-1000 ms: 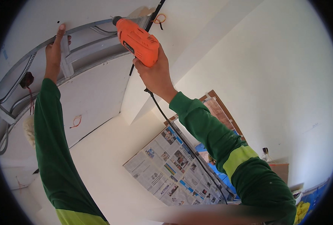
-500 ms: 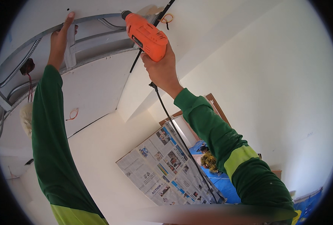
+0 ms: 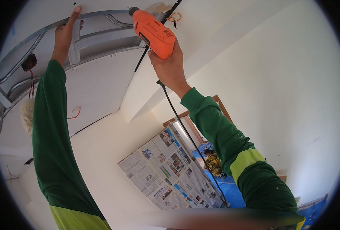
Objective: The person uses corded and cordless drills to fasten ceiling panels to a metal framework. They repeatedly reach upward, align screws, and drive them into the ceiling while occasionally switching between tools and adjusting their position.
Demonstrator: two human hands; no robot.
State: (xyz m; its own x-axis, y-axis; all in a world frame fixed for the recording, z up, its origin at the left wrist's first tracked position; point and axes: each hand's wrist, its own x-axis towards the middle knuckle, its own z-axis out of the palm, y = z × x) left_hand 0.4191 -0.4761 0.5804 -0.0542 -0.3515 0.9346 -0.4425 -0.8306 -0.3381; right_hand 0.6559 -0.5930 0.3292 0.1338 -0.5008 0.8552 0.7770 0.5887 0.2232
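Overhead, my right hand (image 3: 169, 67) is wrapped round the handle of an orange power drill (image 3: 153, 33). Its black chuck points up and left at the edge of the ceiling opening; whether the tip touches anything I cannot make out. My left hand (image 3: 65, 36) holds the thin curved metal strip (image 3: 49, 27) along that edge, thumb up against the ceiling board and fingers behind the strip. Beside these fingers a metal channel (image 3: 75, 46) crosses the opening. From the drill handle a black power cord (image 3: 177, 115) hangs down.
Flexible metal conduit (image 3: 23, 57) and a dark electrical box (image 3: 29, 62) with red wires sit in the opening. Orange wire loops (image 3: 75, 112) hang from the ceiling. Below stand a newspaper-covered panel (image 3: 170, 165), a person (image 3: 213, 163) in a patterned top and blue floor sheeting (image 3: 231, 191).
The drill and both hands appear slightly farther right and higher in the picture, along with a small shift of the whole view. Both grips stay the same.
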